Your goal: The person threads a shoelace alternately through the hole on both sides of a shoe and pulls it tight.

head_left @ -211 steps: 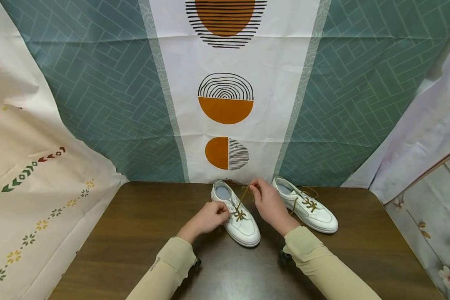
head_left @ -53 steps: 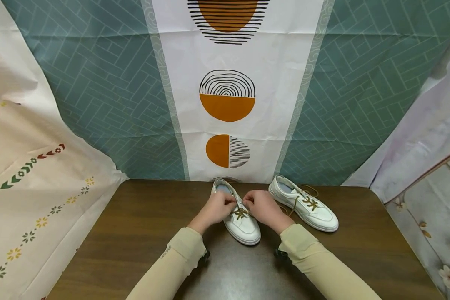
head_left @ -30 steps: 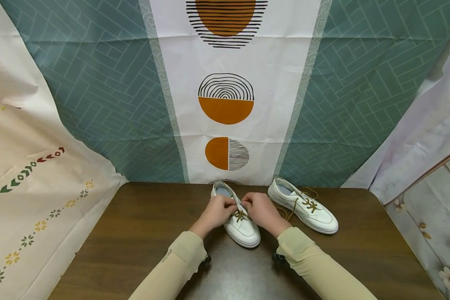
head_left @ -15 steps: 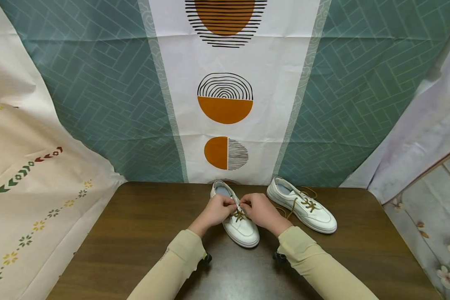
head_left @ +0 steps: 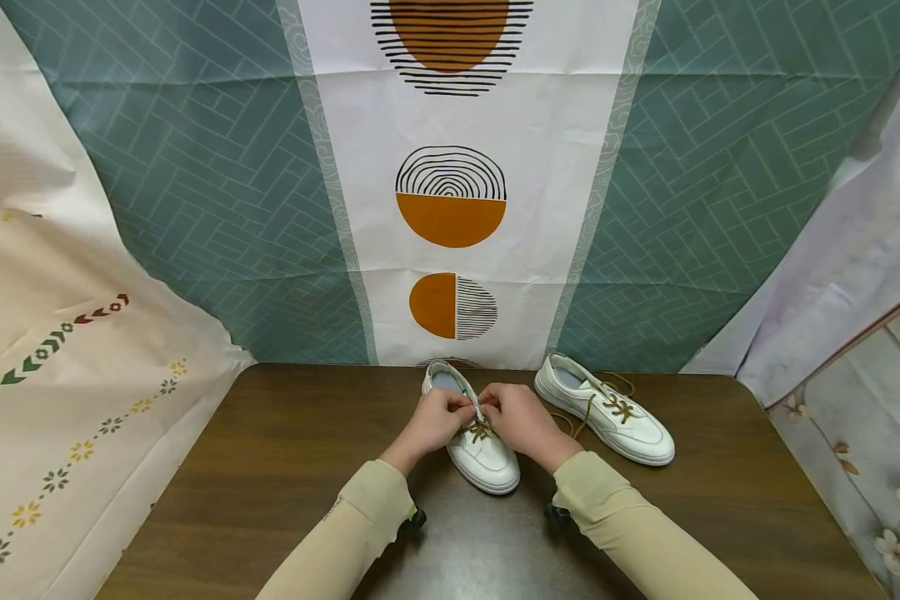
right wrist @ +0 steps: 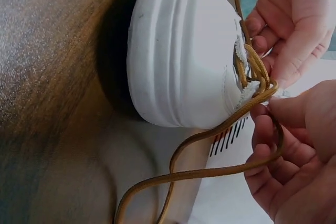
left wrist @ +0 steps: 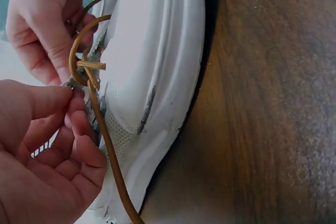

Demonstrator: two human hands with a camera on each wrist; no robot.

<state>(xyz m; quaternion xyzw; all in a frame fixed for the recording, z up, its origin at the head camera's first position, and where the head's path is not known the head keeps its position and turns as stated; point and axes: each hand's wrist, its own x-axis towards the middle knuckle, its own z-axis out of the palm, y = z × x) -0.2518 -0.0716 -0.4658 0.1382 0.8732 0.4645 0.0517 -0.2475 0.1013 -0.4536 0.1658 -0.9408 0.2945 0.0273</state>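
A white sneaker (head_left: 487,462) with brown laces stands on the table, toe towards me. Both hands meet over its lacing, thumb tips close together. My left hand (head_left: 433,421) has its thumb and fingers pinched at the pale edge of the lacing flap; the exact hold is partly hidden. The brown shoelace (right wrist: 199,174) trails in a loop across the curled fingers of my right hand (right wrist: 294,150), which pinches near the flap. In the left wrist view one lace end (left wrist: 113,158) hangs down along the shoe's side. The fingertips cover the eyelet at their contact.
A second white sneaker (head_left: 641,435), with brown laces crossed near its toe, stands on the right. The dark wooden table (head_left: 292,467) ends at a hanging teal and white cloth (head_left: 240,208). A cream cloth (head_left: 67,350) hangs on the left.
Seven seconds ago my right hand held a lace stretched up from the shoe, apart from my left. Now both hands are together at the lacing. The last second shows only small finger movements.
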